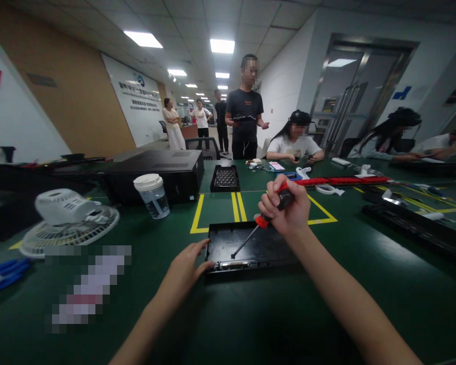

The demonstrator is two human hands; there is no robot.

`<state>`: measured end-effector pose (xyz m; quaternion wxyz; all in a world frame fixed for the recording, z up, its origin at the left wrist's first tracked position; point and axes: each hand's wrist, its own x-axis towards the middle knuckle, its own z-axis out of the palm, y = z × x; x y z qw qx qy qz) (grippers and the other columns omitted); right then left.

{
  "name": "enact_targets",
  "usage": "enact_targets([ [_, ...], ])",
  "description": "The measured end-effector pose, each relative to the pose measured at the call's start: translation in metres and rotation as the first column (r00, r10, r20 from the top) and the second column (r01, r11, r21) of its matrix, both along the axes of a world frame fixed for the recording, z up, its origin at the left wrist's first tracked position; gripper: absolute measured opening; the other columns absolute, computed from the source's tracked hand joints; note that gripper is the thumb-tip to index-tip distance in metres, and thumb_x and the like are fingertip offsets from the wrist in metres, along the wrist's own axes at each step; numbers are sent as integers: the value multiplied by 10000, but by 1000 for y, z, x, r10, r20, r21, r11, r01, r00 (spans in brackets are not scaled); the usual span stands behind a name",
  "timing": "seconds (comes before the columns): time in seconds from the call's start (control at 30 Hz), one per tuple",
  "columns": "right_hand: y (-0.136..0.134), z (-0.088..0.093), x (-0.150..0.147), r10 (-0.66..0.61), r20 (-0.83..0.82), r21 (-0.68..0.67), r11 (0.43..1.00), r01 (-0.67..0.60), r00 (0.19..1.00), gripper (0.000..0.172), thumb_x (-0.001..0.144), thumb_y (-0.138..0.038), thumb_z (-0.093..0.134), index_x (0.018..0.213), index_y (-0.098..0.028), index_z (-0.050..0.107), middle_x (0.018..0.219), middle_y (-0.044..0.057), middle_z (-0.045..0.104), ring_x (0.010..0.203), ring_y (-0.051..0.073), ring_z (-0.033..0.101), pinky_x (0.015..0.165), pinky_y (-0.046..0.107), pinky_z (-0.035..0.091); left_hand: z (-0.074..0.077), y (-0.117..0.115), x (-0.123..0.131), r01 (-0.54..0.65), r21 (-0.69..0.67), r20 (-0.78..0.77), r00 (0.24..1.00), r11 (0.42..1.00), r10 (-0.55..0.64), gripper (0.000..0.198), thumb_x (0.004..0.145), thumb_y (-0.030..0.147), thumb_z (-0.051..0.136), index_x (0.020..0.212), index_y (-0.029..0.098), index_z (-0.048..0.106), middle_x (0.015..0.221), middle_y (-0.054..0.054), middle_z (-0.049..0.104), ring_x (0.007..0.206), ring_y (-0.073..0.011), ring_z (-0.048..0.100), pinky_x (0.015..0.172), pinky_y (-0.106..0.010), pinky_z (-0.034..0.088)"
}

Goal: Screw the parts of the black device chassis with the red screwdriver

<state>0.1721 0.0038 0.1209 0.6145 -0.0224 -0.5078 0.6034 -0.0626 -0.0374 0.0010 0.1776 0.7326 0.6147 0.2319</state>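
A flat black plastic tray-like panel [251,243] lies on the green table in front of me. My right hand [287,205] is closed round the red and black handle of a screwdriver [264,219]. Its shaft slants down and left, with the tip resting on the panel near its front edge. My left hand [186,266] rests at the panel's left front corner, thumb and fingers pinching its edge. A metal strip runs along the panel's near edge.
A white desk fan [66,218] and a lidded clear jar [152,195] stand at left, beside a black box [155,175]. A black parts tray [225,178] sits behind yellow tape lines. A long black panel [414,223] lies at right. Several people sit and stand beyond.
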Motion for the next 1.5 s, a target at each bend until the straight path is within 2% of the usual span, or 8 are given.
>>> enact_targets([
  [0.13,10,-1,-7,-17,38,-20,1000,18,999,227,782,-386,424,683,-187,471,502,-59,419,346,59,348,366,197,291,-10,2,-4,14,-110,-133,991,994,-29,738,713,435,597,1355,181,337,1288,-117,502,1151,-254,492,951,-364,381],
  [0.23,17,-6,-13,-14,58,-37,999,16,998,268,791,-416,367,701,-189,477,519,-46,440,362,71,368,381,214,314,-12,1,-2,49,-162,-194,978,986,-81,735,712,409,602,1356,177,336,1327,-123,469,1187,-259,462,969,-361,358],
  [0.37,26,-14,-23,43,68,-51,998,-40,997,292,809,-397,308,713,-185,485,546,-26,472,382,87,402,400,229,346,-8,-2,3,49,-154,-241,967,987,-86,719,713,336,603,1358,171,330,1328,-125,462,1171,-254,474,950,-340,369],
  [0.8,35,-42,-62,243,174,-29,970,-242,954,282,829,-322,307,753,-152,518,568,-14,514,394,93,443,422,238,380,-13,2,9,13,-165,-257,965,986,-55,626,742,305,568,1322,151,387,1262,-124,495,1103,-241,517,924,-311,390],
  [1.03,35,-52,-69,234,221,-53,972,-228,947,266,813,-336,326,764,-153,512,571,-23,515,391,88,452,410,226,375,-6,-3,11,19,-162,-263,963,987,-62,598,754,294,548,1315,160,391,1265,-124,492,1106,-236,515,920,-308,393],
  [1.27,36,-54,-70,223,238,-68,975,-213,945,270,802,-363,342,763,-155,509,565,-27,517,387,87,447,404,226,378,-10,0,10,18,-163,-247,967,986,-59,606,748,299,553,1315,161,392,1268,-128,488,1116,-247,506,927,-323,388],
  [1.5,36,-54,-71,225,229,-61,974,-217,947,272,803,-360,351,764,-151,521,573,-20,526,390,88,452,410,230,391,-4,-3,12,17,-170,-255,965,985,-60,596,756,292,544,1316,161,389,1255,-128,494,1103,-244,513,918,-320,392],
])
